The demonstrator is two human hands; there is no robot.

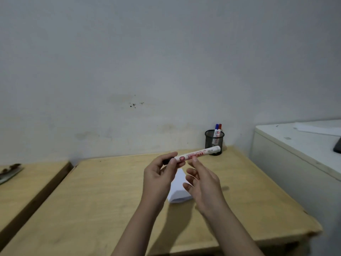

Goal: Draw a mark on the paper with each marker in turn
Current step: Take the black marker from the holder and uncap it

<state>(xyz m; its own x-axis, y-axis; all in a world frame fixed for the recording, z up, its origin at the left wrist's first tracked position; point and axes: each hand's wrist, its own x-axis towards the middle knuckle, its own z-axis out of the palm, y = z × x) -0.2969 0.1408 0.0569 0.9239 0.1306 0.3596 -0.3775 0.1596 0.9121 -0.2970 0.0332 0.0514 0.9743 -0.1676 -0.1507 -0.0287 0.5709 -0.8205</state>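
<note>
I hold a white marker (198,154) with red lettering and a black cap level above the wooden table (103,196). My left hand (158,174) grips its black-capped end between thumb and fingers. My right hand (201,183) touches the white barrel with thumb and forefinger, its other fingers spread. A white sheet of paper (178,189) lies on the table under my hands, partly hidden by them. A blue marker (216,128) and a red marker (220,128) stand in a black mesh cup (214,142) at the table's back right.
A white cabinet (295,163) stands right of the table, with papers and a dark object on top. A second wooden table (24,187) stands on the left across a narrow gap, with a small object at its far edge. A grey wall rises behind.
</note>
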